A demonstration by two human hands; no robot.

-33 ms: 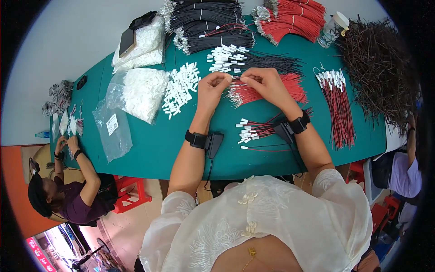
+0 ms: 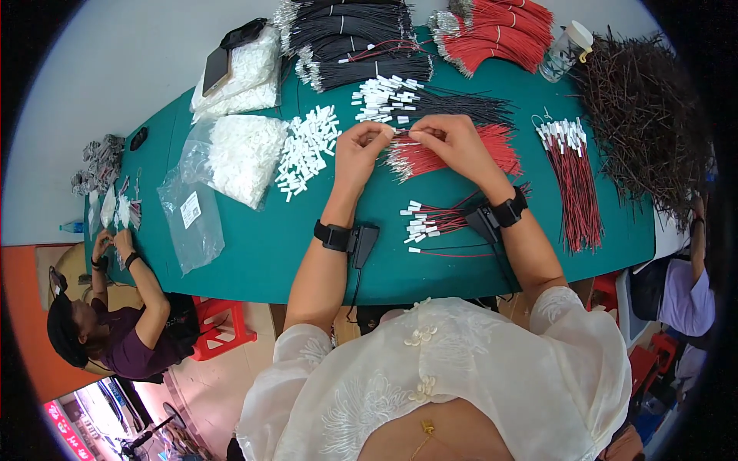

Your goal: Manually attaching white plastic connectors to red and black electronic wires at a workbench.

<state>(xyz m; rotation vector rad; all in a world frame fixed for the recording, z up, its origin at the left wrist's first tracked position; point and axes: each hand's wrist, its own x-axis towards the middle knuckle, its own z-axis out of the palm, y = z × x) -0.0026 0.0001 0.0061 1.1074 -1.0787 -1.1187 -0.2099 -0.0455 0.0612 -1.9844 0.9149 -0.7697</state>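
My left hand (image 2: 358,156) is closed in a pinch on a small white connector (image 2: 397,131), mostly hidden by the fingertips. Just to its right, my right hand (image 2: 455,144) pinches a thin wire whose end points toward that connector; its colour is hard to make out. Beneath and beside the right hand lies a bundle of loose red wires (image 2: 496,150) with bare metal ends. Beyond both hands are black wires (image 2: 465,105) with white connectors (image 2: 380,97) on their left ends. Nearer to me, under the right wrist, rest red and black wires with white connectors (image 2: 423,224).
Loose white connectors (image 2: 307,154) and an open bag of them (image 2: 244,160) lie left on the green table (image 2: 269,269). Tied black (image 2: 350,42) and red wire bundles (image 2: 500,38) sit at the back. Finished-looking harnesses (image 2: 573,188) and a dark heap (image 2: 642,115) are right. A co-worker (image 2: 127,330) sits left.
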